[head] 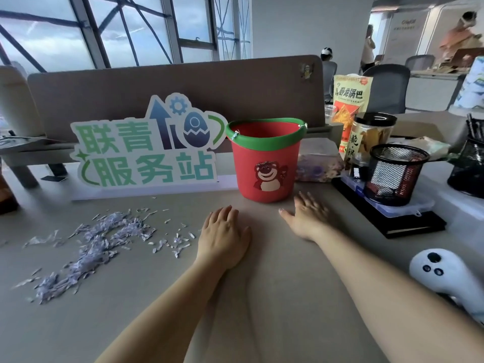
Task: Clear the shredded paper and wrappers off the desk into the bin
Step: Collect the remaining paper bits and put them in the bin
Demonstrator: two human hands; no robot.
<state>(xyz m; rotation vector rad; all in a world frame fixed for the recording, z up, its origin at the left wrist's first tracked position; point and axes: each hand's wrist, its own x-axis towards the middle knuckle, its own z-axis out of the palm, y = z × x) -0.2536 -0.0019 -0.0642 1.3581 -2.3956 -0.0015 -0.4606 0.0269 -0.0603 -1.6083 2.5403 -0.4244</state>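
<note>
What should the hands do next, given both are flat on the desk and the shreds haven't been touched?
Probably slide the left hand leftward to rake the shredded paper into one pile. Both hands lie empty on the desk; the shreds are scattered to the left, apart from the red bin, which stands upright just beyond the right hand.

Bin (264,163): red body, green rim, brown-and-red bear print on front. Left of bin, sign (146,142): white backing, green and teal characters, dark blue arrow and egg. Shredded paper (99,239) left of bin: white with pale purple-grey tint. Table (275,297): plain beige. Right of bin: black mesh cup (395,174), yellow-orange snack bag (349,106), black-lidded clear jar (372,137), black notebook (408,226), white controller (445,276) with black buttons. Divider (183,90) behind bin: brown.
</note>
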